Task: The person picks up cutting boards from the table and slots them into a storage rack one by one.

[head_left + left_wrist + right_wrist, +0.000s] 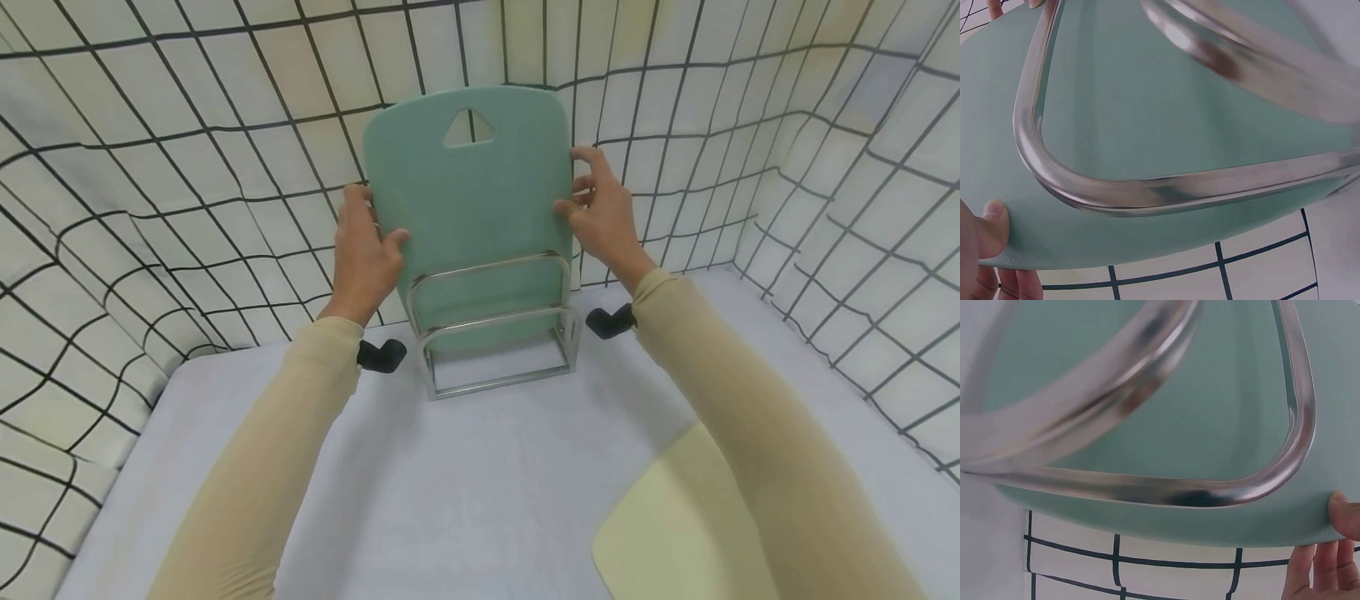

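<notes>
A green cutting board (472,200) with a triangular hole near its top stands upright in a metal rack (495,321). My left hand (366,250) grips its left edge, thumb on the front face and fingers behind. On the opposite edge my right hand (602,208) pinches the board the same way, a little higher. In the left wrist view the rack's bent tube (1116,194) crosses in front of the board, with the left thumb (992,228) on its face. The right wrist view shows the right thumb (1342,512) on the front and the fingers behind the edge.
A pale yellow board (675,525) lies flat on the white table (450,483) at the front right, partly under my right forearm. Black-and-white grid cloth (262,150) hangs behind and at both sides. Black wrist mounts (384,356) stick out inward from each sleeve, near the rack.
</notes>
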Action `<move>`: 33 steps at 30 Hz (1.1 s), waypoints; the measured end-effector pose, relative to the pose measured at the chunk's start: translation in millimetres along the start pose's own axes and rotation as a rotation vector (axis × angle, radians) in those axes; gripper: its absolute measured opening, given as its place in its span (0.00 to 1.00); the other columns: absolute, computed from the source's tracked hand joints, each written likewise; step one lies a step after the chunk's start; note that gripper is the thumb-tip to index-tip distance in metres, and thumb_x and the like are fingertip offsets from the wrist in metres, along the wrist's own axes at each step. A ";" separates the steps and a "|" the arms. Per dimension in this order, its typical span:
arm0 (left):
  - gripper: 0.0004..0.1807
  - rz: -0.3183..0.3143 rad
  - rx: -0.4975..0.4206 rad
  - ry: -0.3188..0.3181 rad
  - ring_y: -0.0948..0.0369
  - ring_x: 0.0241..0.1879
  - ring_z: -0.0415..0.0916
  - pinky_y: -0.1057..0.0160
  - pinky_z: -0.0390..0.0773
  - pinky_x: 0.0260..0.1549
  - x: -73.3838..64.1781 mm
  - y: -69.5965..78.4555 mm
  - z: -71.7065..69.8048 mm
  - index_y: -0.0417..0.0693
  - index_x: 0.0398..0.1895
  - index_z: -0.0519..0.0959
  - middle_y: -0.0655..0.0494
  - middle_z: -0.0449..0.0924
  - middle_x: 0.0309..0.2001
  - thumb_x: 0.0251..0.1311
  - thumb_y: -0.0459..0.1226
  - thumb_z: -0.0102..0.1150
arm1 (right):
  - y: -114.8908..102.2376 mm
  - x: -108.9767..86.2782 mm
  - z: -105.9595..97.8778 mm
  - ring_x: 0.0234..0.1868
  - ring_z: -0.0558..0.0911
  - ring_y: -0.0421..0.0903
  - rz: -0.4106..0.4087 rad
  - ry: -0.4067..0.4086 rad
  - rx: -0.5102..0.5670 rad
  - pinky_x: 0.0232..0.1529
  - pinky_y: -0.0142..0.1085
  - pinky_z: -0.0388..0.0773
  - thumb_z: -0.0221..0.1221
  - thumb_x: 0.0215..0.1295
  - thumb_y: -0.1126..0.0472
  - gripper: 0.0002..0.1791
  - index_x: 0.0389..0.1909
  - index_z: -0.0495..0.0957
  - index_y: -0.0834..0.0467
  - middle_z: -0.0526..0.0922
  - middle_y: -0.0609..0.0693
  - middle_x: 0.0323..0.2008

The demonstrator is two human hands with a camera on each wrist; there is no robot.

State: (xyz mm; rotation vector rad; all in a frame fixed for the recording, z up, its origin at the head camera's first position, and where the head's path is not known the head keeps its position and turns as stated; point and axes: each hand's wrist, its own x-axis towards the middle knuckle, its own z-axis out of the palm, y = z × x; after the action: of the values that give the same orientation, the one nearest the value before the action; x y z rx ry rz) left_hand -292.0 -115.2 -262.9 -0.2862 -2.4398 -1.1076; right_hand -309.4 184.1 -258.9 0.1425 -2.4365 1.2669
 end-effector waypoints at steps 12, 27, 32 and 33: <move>0.30 0.004 0.030 -0.009 0.43 0.62 0.75 0.46 0.83 0.60 -2.7 3.6 -7.1 0.40 0.73 0.57 0.36 0.66 0.65 0.73 0.33 0.57 | 1.1 0.2 -5.0 0.61 0.82 0.53 -0.022 -0.028 -0.040 0.62 0.48 0.84 0.61 0.72 0.62 0.38 0.78 0.57 0.40 0.78 0.58 0.62; 0.42 -0.003 0.014 -0.031 0.44 0.63 0.76 0.46 0.81 0.63 -13.4 0.2 -21.8 0.44 0.80 0.52 0.37 0.69 0.63 0.67 0.29 0.61 | -3.1 -8.7 -17.1 0.64 0.80 0.53 -0.003 -0.055 -0.042 0.62 0.48 0.82 0.65 0.68 0.60 0.40 0.77 0.59 0.45 0.77 0.58 0.63; 0.39 0.011 0.017 -0.026 0.45 0.61 0.75 0.46 0.81 0.61 -19.3 -1.3 -27.2 0.43 0.77 0.56 0.39 0.68 0.63 0.66 0.30 0.63 | -3.5 -19.0 -21.9 0.63 0.81 0.53 -0.020 -0.070 -0.048 0.62 0.49 0.82 0.65 0.68 0.60 0.39 0.76 0.60 0.49 0.77 0.58 0.62; 0.38 0.018 0.021 -0.025 0.45 0.60 0.75 0.46 0.80 0.61 -20.8 -1.8 -27.8 0.43 0.76 0.57 0.39 0.69 0.63 0.66 0.30 0.63 | -3.5 -21.2 -22.6 0.63 0.81 0.53 -0.020 -0.074 -0.053 0.63 0.49 0.82 0.65 0.68 0.60 0.38 0.76 0.60 0.49 0.77 0.58 0.62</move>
State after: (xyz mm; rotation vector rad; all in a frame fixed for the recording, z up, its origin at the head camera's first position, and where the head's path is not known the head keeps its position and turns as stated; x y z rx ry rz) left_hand -265.8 -137.4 -257.8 -0.3161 -2.4645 -1.0761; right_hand -282.3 198.4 -252.7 0.2027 -2.5226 1.2070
